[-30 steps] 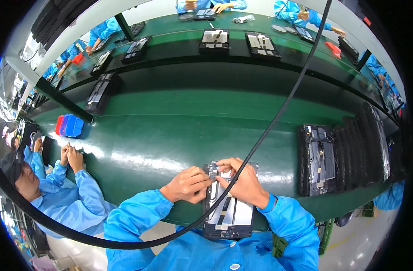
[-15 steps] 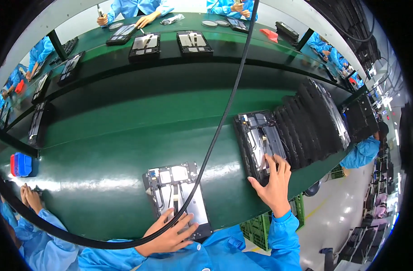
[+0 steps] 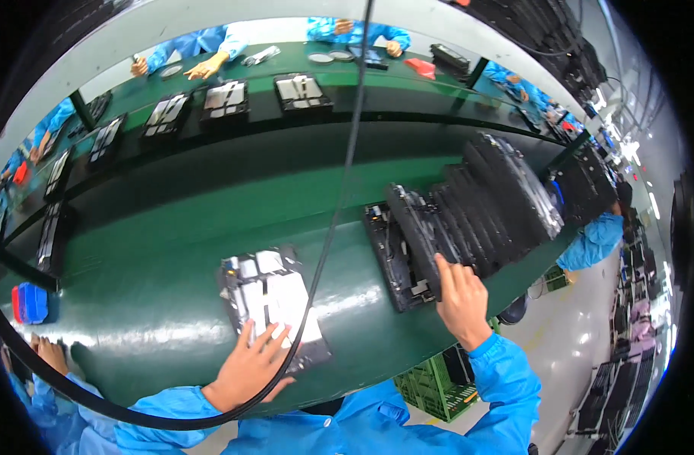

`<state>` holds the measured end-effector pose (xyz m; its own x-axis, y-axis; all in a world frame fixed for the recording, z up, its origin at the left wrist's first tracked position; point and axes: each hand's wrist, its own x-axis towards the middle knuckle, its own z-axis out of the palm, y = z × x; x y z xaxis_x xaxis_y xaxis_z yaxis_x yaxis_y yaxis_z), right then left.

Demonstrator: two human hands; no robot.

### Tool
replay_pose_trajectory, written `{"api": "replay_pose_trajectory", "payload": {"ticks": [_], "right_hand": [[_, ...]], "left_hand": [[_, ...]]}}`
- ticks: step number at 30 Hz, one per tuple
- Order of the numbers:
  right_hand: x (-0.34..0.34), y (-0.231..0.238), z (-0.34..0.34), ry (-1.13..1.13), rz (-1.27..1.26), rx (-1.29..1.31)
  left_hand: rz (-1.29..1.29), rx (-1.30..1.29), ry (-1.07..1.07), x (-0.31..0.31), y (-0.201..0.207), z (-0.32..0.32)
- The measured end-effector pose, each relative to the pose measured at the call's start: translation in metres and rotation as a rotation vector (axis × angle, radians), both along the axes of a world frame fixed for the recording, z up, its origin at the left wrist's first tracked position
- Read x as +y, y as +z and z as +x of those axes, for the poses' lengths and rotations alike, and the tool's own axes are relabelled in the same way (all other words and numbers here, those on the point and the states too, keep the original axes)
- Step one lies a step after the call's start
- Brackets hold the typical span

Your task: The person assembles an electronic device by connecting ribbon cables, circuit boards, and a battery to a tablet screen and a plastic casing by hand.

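Lying flat on the green bench in front of me is an opened tablet-like device (image 3: 290, 303), with silver-white panels in a black frame. My left hand (image 3: 244, 368) rests on its lower part, fingers spread. Over to the right, my right hand (image 3: 462, 299) grips the near end of a black tray (image 3: 417, 235), which is tilted up on its long side. Another black tray (image 3: 389, 254) with parts inside lies flat beneath and left of it. A leaning row of black trays (image 3: 487, 205) stands just to its right. My right thumb is mostly hidden.
A black cable (image 3: 339, 205) hangs across the view. Several similar devices line the raised shelf (image 3: 263, 125), where co-workers in blue sit opposite. Blue and red bins (image 3: 33, 303) stand at the left, near a co-worker's hands (image 3: 50, 353). Below the bench edge sits a green crate (image 3: 430, 390).
The tray under my right hand has gone from lying flat to tilted up toward the row, uncovering the tray below. My left hand stays on the device. The view has shifted slightly.
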<state>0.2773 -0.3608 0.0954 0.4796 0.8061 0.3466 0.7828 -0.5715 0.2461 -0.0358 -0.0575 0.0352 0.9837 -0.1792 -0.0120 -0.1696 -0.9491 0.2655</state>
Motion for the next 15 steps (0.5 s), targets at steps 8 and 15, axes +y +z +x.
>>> {"api": "replay_pose_trajectory", "payload": {"ticks": [8,15], "right_hand": [[0.036,0.019,-0.049,0.372,0.246,-0.234],[0.08,-0.043,-0.176,0.792,0.084,0.132]], "left_hand": [[0.037,-0.341,0.38,0.147,-0.026,0.074],[0.024,-0.69,0.656,0.206,-0.055,0.108]]}}
